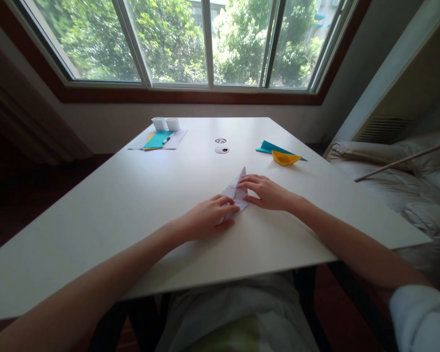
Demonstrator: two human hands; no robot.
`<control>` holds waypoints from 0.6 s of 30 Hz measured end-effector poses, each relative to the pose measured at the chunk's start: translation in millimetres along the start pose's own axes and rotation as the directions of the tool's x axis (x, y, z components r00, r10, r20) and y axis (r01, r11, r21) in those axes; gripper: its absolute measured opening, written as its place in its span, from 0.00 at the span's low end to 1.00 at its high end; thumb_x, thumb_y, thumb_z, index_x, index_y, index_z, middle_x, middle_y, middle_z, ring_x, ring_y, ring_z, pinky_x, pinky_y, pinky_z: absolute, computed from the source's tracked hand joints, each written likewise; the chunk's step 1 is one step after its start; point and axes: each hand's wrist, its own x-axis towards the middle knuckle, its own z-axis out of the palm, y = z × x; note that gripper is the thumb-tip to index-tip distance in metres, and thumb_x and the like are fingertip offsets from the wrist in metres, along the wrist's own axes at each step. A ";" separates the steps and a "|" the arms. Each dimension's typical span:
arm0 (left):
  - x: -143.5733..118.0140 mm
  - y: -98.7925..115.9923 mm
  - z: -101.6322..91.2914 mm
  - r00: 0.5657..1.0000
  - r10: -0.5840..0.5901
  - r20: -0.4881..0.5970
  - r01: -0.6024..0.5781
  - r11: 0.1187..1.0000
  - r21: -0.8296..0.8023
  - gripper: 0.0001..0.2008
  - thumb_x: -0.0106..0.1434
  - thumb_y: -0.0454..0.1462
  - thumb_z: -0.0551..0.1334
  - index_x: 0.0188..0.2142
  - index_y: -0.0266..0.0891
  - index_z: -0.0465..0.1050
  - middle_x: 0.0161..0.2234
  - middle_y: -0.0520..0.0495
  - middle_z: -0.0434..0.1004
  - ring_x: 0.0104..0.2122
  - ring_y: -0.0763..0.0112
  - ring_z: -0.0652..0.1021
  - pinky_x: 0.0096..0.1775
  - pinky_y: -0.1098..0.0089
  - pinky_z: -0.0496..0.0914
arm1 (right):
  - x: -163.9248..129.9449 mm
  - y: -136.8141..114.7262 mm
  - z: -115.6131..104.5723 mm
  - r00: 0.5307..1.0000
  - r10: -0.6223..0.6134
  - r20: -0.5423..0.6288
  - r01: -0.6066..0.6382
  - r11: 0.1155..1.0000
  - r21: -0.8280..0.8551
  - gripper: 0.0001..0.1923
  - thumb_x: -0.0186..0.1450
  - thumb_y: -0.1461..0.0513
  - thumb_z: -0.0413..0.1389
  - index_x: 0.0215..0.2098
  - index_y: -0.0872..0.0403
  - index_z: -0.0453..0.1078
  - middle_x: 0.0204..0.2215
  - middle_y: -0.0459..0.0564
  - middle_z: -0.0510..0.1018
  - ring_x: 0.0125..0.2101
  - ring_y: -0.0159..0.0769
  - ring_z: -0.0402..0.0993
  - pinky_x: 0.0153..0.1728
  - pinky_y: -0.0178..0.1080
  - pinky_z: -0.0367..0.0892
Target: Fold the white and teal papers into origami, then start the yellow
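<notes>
A piece of white paper [235,188], folded to a pointed shape, lies on the white table in front of me with its tip away from me. My left hand [211,216] holds its lower left part, fingers bent over the paper and thumb near its bottom edge. On the right side, my right hand [267,191] grips the paper's upright flap between thumb and fingers. Both hands are closed on it, and they cover parts of its left and right edges.
Beyond my right hand lie a teal paper plane [273,146] and a yellow paper boat [285,158]. At the far left are teal paper [157,140], a pen [167,138] and two small white containers [172,124]. Two round table inserts [222,150] sit mid-table. A padded seat [374,171] stands right.
</notes>
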 end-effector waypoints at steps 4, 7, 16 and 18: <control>-0.7 -0.4 2.1 1.000 0.010 -0.017 -0.009 0.999 0.046 0.18 0.63 0.38 0.52 0.53 0.41 0.62 0.48 0.41 0.67 0.48 0.60 0.68 0.49 0.62 0.64 | -0.8 -6.1 -0.5 0.999 -0.013 0.034 0.014 1.000 -0.023 0.23 0.66 0.54 0.44 0.58 0.50 0.54 0.60 0.51 0.56 0.60 0.41 0.48 0.58 0.52 0.44; -1.0 0.7 2.7 1.000 0.017 -0.021 -0.016 0.997 0.072 0.18 0.63 0.38 0.52 0.53 0.40 0.62 0.47 0.41 0.68 0.48 0.61 0.69 0.49 0.62 0.65 | -0.6 -12.5 -0.1 0.997 -0.017 0.072 0.020 0.999 -0.030 0.24 0.67 0.54 0.40 0.60 0.50 0.51 0.62 0.50 0.52 0.62 0.39 0.41 0.59 0.53 0.39; -1.3 8.2 4.9 0.999 0.009 -0.048 -0.003 0.992 0.123 0.15 0.65 0.36 0.48 0.49 0.38 0.65 0.47 0.42 0.71 0.48 0.63 0.71 0.48 0.64 0.67 | -1.0 -4.2 14.7 0.928 0.020 0.372 -0.080 0.986 0.146 0.32 0.66 0.46 0.35 0.64 0.47 0.37 0.64 0.46 0.41 0.63 0.42 0.33 0.58 0.55 0.23; -1.4 8.2 5.2 0.999 0.001 -0.045 0.005 0.991 0.134 0.16 0.65 0.37 0.48 0.50 0.38 0.64 0.48 0.42 0.71 0.48 0.63 0.72 0.48 0.64 0.67 | -0.4 -0.2 16.6 0.921 0.032 0.387 -0.108 0.978 0.177 0.32 0.65 0.45 0.34 0.64 0.46 0.36 0.64 0.45 0.40 0.63 0.42 0.33 0.58 0.55 0.23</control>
